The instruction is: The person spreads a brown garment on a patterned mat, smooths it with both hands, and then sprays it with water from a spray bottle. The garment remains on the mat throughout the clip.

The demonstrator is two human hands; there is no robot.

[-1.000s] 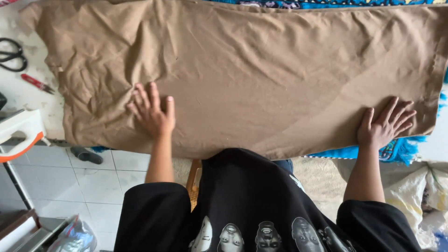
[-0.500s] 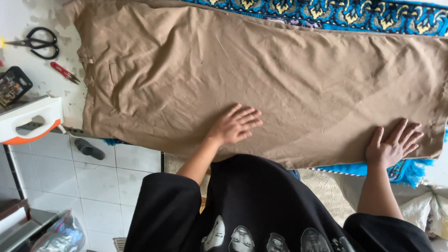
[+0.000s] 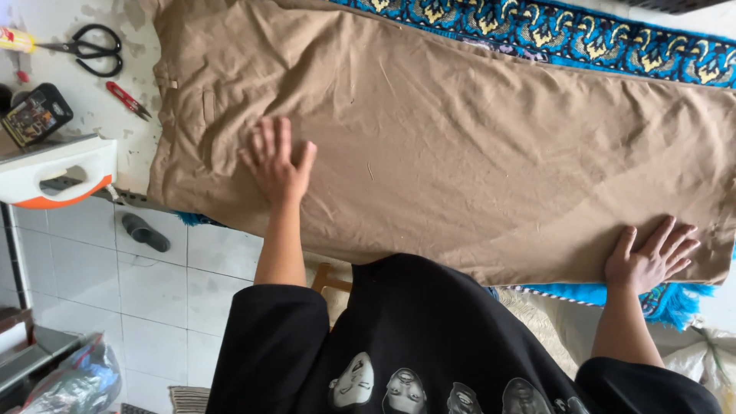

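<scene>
**Two Flat Palms on Creased Tan Cloth**

One sheet of soft, wrinkled tan fabric (image 3: 460,146) fills the frame's centre, lying over a blue patterned mat (image 3: 567,31). The left hand (image 3: 276,165), fingers spread, presses flat at centre left; the right hand (image 3: 650,257), also splayed, pins the lower-right hem. One pair of black-handled scissors (image 3: 88,50) and one red snipper (image 3: 126,100) sit upper left.
</scene>
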